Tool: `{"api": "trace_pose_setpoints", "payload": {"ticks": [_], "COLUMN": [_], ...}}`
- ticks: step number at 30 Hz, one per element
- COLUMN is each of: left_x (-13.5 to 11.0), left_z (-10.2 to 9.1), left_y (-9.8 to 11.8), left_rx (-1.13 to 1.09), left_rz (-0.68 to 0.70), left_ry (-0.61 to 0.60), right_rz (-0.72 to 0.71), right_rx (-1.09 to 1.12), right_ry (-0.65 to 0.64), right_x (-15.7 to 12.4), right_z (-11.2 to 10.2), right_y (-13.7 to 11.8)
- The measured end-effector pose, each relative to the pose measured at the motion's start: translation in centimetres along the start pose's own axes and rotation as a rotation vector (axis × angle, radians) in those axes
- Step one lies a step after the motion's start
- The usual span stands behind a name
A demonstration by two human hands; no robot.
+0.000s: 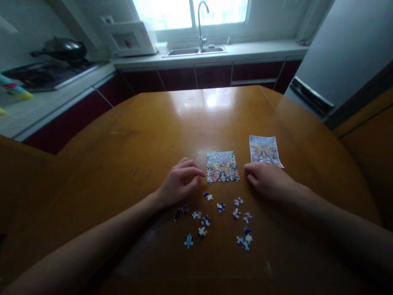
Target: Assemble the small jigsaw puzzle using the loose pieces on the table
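A small, colourful, partly assembled jigsaw puzzle (222, 166) lies on the wooden table (129, 135). My left hand (179, 182) rests just left of it, fingers curled, fingertips pointing at its left edge, with a small piece under the palm. My right hand (267, 180) rests just right of the puzzle, fingers curled loosely on the table. A printed reference picture (264, 150) lies beyond my right hand. Several loose puzzle pieces (216, 219) are scattered in front of the puzzle, between my forearms.
Behind the table runs a kitchen counter with a sink and tap (201, 39) under a window. A wok sits on a stove (63, 49) at the left. A grey fridge (344, 53) stands at the right.
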State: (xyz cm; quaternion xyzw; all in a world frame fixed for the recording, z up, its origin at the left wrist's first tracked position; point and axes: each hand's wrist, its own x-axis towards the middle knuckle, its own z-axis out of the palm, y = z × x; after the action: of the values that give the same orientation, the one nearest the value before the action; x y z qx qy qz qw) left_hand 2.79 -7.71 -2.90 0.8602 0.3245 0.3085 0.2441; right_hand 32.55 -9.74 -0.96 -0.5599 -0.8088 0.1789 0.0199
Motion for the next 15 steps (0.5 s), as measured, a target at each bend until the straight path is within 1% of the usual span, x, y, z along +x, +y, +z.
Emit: {"api": "trace_pose_setpoints", "payload": {"ticks": [2, 3, 4, 6, 7, 12, 15], "left_x": [-0.4, -0.6, -0.8, -1.1, -1.2, -1.1, -1.1], "left_z": [0.0, 0.1, 0.1, 0.3, 0.4, 0.7, 0.8], "left_y": [0.5, 0.7, 0.8, 0.8, 0.7, 0.4, 0.4], "left_rx": [0.105, 0.157, 0.206, 0.261, 0.268, 0.235, 0.234], "left_rz": [0.112, 0.153, 0.176, 0.202, 0.211, 0.253, 0.266], "left_ry": [-0.126, -0.167, -0.182, -0.202, -0.203, -0.186, -0.197], "right_rz": [-0.019, -0.041, -0.085, -0.171, -0.210, -0.290, -0.347], "right_rx": [-0.004, 0.000, 0.010, 0.016, 0.034, 0.038, 0.057], "right_ry": [0.015, 0.024, 0.023, 0.017, -0.011, -0.021, -0.056], "right_x": [-0.6, -1.1, -1.6, -2.6, -3.0, -3.6, -3.6], "right_z": [-0.1, -0.1, -0.1, 0.2, 0.4, 1.6, 1.7], "right_y": [-0.6, -1.0, -1.4, -2.3, -2.7, -3.2, -3.4]}}
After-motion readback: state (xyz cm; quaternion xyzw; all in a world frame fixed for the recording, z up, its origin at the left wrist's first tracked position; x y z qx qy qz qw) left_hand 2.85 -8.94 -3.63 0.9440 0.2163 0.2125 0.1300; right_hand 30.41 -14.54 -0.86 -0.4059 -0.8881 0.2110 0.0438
